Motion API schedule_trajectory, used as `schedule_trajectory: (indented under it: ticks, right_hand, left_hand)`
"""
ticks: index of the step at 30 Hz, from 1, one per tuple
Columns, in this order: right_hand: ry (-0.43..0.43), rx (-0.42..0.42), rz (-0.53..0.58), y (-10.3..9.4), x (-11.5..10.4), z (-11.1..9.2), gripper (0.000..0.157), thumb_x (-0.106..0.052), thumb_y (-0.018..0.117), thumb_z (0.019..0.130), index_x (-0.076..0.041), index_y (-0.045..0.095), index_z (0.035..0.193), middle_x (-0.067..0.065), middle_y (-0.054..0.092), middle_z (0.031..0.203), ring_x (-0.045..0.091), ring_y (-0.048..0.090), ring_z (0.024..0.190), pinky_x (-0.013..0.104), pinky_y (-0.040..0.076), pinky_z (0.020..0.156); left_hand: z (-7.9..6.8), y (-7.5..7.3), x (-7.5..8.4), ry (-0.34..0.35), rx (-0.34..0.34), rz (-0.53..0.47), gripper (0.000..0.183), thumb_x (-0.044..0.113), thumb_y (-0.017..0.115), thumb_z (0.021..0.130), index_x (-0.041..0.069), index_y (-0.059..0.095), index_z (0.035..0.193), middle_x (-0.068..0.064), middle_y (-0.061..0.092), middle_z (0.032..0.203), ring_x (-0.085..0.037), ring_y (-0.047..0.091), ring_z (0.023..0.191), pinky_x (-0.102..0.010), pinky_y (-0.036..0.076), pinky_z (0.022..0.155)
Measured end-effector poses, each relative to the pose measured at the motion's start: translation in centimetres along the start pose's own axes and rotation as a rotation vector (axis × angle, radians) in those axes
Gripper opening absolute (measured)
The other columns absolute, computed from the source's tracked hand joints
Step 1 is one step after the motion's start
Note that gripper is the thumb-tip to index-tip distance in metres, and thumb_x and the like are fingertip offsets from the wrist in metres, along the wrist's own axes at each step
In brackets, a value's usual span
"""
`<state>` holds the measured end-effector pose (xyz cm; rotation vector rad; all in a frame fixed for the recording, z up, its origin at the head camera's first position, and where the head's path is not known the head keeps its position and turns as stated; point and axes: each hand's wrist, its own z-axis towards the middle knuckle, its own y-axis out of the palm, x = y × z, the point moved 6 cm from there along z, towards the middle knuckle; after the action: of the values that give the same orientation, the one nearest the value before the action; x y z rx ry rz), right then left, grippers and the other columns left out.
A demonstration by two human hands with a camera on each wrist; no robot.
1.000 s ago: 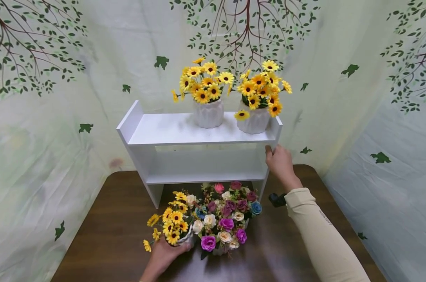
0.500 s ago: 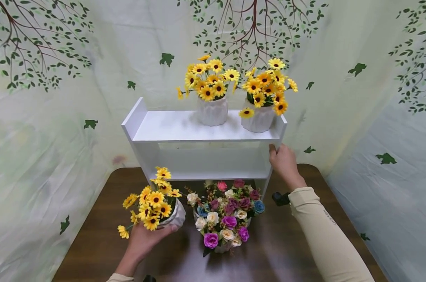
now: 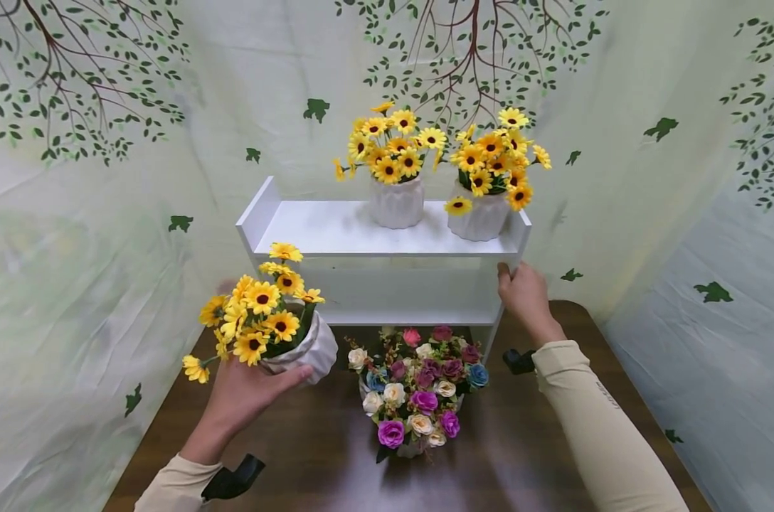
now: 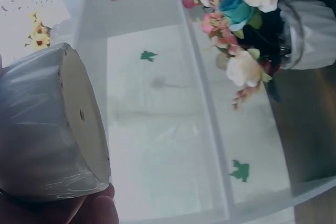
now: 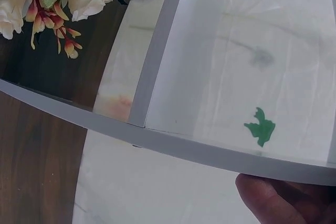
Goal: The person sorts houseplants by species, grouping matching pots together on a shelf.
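My left hand (image 3: 242, 395) grips a white ribbed flowerpot (image 3: 316, 348) of yellow daisy-like flowers (image 3: 259, 306), raised above the table and tilted, left of the shelf's front. In the left wrist view the pot's underside (image 4: 84, 114) shows a small hole. At the right side of a white two-tier shelf (image 3: 323, 227), my right hand (image 3: 526, 299) holds the edge of the side panel just below the top board. Its curled fingers (image 5: 273, 200) show against that edge in the right wrist view. Two more white pots (image 3: 396, 203) of yellow flowers stand on the top tier, centre and right.
Pots of mixed roses (image 3: 425, 402) in purple, cream and blue stand on the dark wooden table (image 3: 323, 455), before the shelf. A printed cloth backdrop (image 3: 656, 213) with branches and leaves surrounds the table. Black wrist mounts (image 3: 233, 480) show at both cuffs.
My left hand has lifted the yellow-flower pot from beside the roses, up and to the left, towards the shelf's left side. The right hand stays on the side panel; the view shifts slightly.
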<state>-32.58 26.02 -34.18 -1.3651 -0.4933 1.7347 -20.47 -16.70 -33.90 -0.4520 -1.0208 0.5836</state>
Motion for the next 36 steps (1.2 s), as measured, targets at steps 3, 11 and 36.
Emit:
schedule_trajectory:
  ticks: [3, 11, 36]
  right_hand:
    - [-0.009, -0.001, -0.006, 0.0, 0.0, 0.0, 0.033, -0.021, 0.045, 0.103, 0.003, 0.059, 0.087, 0.014, 0.054, 0.070, 0.026, 0.048, 0.061, 0.031, 0.036, 0.052]
    - [-0.009, 0.004, -0.008, -0.3, -0.1, 0.0, 0.034, -0.022, 0.044, 0.104, 0.001, 0.056, 0.081, 0.015, 0.054, 0.070, 0.028, 0.048, 0.062, 0.032, 0.036, 0.053]
    - [-0.044, 0.029, -0.022, -0.1, -0.3, -0.1, 0.035, -0.020, 0.047, 0.102, -0.001, 0.053, 0.073, 0.014, 0.052, 0.065, 0.030, 0.048, 0.062, 0.033, 0.034, 0.054]
  left_hand:
    - [0.5, -0.4, 0.5, 0.009, -0.013, 0.011, 0.080, 0.025, 0.092, 0.067, 0.006, 0.051, 0.132, -0.010, 0.064, 0.124, -0.022, 0.057, 0.118, -0.030, 0.044, 0.098]
    - [2.1, -2.0, 2.4, 0.033, -0.011, 0.021, 0.084, 0.026, 0.091, 0.068, 0.004, 0.046, 0.136, -0.012, 0.060, 0.128, -0.025, 0.053, 0.122, -0.037, 0.041, 0.100]
    - [8.7, -5.7, 5.6, -0.080, -0.120, 0.055, 0.090, 0.047, 0.086, 0.072, 0.007, 0.042, 0.141, -0.019, 0.062, 0.128, -0.034, 0.058, 0.119, -0.055, 0.048, 0.097]
